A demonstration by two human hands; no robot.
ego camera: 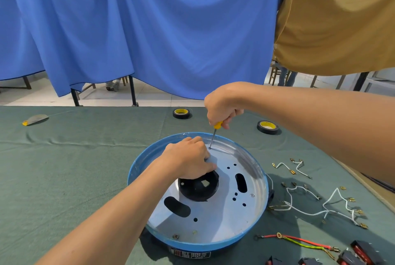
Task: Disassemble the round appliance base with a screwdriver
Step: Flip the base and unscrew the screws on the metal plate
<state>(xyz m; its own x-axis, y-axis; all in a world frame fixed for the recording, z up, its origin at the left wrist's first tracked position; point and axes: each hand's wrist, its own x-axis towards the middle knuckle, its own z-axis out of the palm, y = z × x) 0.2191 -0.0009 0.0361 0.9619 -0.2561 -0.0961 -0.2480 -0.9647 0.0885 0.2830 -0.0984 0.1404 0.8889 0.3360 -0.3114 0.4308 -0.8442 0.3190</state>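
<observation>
right grip (222, 106) grasping screwdriver (214, 133), tip at base (213, 217) 12 o'clock | left grip (188, 157) curled on hub (198, 189), hold unclear | rim label (190, 255) unreadable

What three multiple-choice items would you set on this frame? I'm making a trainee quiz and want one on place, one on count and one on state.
1. Where does the screwdriver tip sit?
A. near the far rim of the round base
B. at the base's near edge
C. off the base

2. How many tape rolls lie on the table?
A. one
B. two
C. four

3. What is the right hand doing?
A. hanging open
B. gripping the yellow handle
C. pulling a wire

Answers:
1 A: the shaft ends on the metal plate just inside the far rim.
2 B: one roll lies behind the base, and one lies further right.
3 B: the fingers wrap the handle.
</observation>
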